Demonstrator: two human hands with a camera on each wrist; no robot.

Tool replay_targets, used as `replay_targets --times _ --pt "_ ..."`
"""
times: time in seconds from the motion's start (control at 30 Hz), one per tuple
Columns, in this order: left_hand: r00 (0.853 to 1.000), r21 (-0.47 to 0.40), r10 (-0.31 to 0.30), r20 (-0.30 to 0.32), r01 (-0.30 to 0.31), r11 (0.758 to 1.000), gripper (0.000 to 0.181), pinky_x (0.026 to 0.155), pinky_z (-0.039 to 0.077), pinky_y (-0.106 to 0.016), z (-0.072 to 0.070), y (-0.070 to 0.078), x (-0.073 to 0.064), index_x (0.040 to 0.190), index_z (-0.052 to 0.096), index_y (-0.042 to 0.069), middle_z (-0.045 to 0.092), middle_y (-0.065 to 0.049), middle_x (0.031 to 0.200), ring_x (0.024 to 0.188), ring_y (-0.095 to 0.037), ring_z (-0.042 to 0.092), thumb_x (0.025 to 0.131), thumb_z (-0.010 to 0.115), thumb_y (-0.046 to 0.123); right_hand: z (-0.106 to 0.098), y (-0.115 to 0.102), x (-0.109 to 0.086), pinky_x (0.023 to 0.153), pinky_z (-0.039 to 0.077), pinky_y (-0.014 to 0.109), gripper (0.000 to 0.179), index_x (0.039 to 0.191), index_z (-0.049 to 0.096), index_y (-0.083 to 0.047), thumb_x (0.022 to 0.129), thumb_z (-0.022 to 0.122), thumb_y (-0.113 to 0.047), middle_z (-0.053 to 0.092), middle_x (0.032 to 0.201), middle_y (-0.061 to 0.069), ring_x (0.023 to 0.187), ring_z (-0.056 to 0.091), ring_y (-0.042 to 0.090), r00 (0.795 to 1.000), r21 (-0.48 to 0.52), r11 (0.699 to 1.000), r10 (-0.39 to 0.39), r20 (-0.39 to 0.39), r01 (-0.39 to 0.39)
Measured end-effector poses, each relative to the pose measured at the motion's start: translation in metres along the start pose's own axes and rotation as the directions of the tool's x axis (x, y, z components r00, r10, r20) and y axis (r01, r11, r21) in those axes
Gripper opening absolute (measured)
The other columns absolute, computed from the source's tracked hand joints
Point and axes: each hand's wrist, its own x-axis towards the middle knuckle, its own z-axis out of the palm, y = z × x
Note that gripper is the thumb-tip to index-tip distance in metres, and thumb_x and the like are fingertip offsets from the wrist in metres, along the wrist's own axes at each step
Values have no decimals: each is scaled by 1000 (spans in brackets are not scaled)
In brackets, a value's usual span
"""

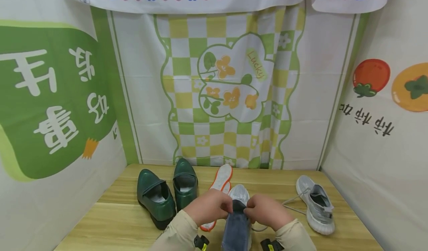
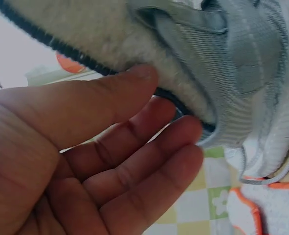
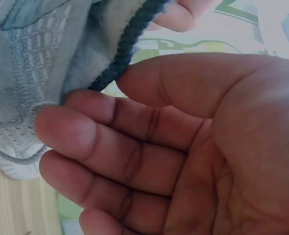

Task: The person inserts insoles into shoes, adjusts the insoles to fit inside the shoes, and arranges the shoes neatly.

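Note:
A light grey lace-up sneaker is at the front middle, toe pointing away. From its opening a fleecy insole with a dark stitched edge sticks out, its blue-grey side showing in the head view. My left hand pinches one edge of it, thumb on the pale fleece and fingers beneath. On the opposite edge, my right hand pinches the dark stitching between thumb and index finger. The part of the insole inside the sneaker is hidden.
Two green loafers stand at the left of the wooden table. Behind my left hand lie white insoles with orange edges. Another grey sneaker with loose laces is at the right. Printed cloth hangs around the table.

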Motion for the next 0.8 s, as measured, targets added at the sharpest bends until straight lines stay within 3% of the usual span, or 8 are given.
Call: replay_targets --times 0.23,0.37,0.53,0.8 --pt "998 40 46 -38 -44 998 20 76 56 -18 8 -2 2 86 78 24 76 15 90 82 5 65 92 82 5 9 6 7 51 32 29 33 59 69 -14 92 70 -17 66 56 -2 48 40 12 999 -1 1000 9 -50 -9" --pt "1000 36 21 16 -22 999 22 77 55 -19 4 2 -2 91 78 25 74 16 92 84 5 64 90 81 2 8 5 4 53 40 30 36 58 69 -13 93 72 -19 64 53 -3 47 49 12 999 -19 1000 2 -50 -2" --pt "996 25 22 83 -24 999 21 77 54 -21 -3 5 -7 97 79 26 73 16 94 83 5 61 90 81 6 3 3 1 56 45 32 37 58 69 -8 92 75 -20 67 55 5 47 53 14 1000 17 1000 -11 -12 11" --pt "999 75 21 31 -24 997 14 72 55 -19 10 2 -1 91 80 27 74 19 88 78 7 63 92 81 13 10 5 3 51 36 27 28 56 69 -12 84 76 -12 55 48 -10 47 45 11 999 -18 1000 -7 -52 6"
